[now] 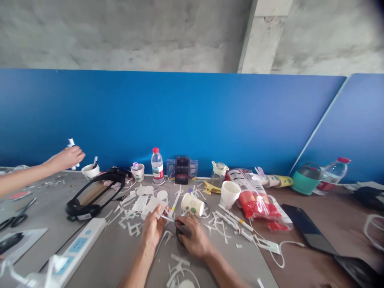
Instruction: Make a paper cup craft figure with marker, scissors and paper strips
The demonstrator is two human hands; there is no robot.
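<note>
My left hand (152,226) is closed on a piece of white paper (157,205), which sticks up above the fingers. A pair of scissors (183,232) with black handles is in my right hand (195,236). Its blades point left toward the paper; I cannot tell whether they touch it. Just beyond my right hand, a paper cup (193,205) with green marks lies on its side. White paper strips, scraps and round discs (162,195) are scattered around both hands.
A co-worker's hand (70,157) holds white markers at the left. A power strip (78,249) and a black headset (90,200) lie left of my arms. Behind stand a water bottle (157,166) and an upright paper cup (230,194); a red plastic bag (253,196) lies to the right.
</note>
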